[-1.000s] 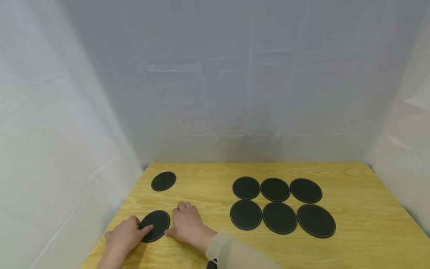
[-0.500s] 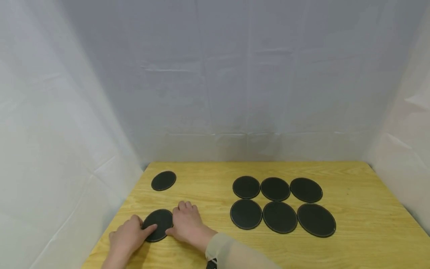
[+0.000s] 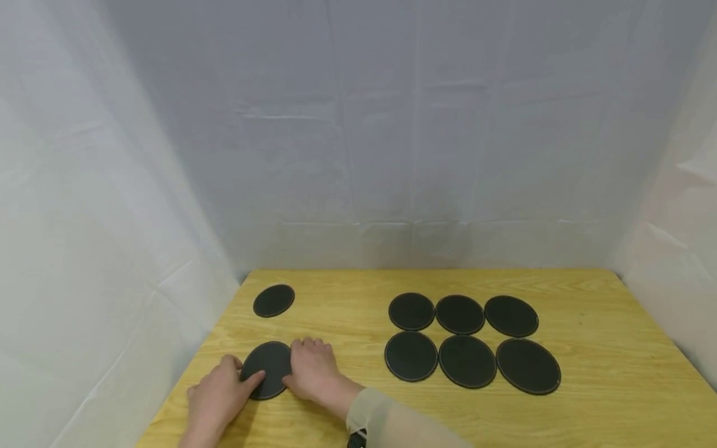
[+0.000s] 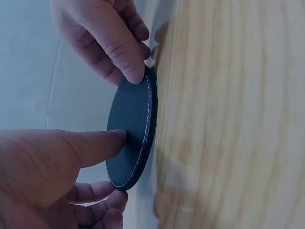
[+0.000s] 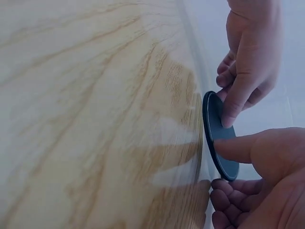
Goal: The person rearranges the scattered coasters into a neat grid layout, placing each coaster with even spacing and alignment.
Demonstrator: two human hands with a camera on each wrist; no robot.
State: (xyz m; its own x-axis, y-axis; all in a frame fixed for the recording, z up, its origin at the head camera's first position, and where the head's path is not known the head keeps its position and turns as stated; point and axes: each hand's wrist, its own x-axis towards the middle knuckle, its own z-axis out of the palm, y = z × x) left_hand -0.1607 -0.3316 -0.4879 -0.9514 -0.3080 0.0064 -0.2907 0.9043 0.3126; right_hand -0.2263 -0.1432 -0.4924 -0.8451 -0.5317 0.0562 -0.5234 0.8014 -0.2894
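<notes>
A round black coaster (image 3: 269,366) with pale stitching round its rim is between my two hands, at the left front of the table. My left hand (image 3: 217,397) pinches its left side, thumb on the top face and fingers at the rim. On the opposite side my right hand (image 3: 315,371) grips the right rim. In the left wrist view, the coaster (image 4: 128,112) stands tilted, its edge looking layered, close to the wood. The right wrist view shows my right thumb on the face of the coaster (image 5: 220,121), with curled fingers at its lower edge.
Another black coaster (image 3: 273,300) lies at the back left of the wooden table (image 3: 347,423). Two touching rows of black coasters (image 3: 411,356) lie right of centre. White sheeting (image 3: 358,155) closes off the back and both sides.
My left hand has pushed the coaster rightwards and slightly away, against my right hand. The gap between coaster and right hand has closed, and both hands now hold it.
</notes>
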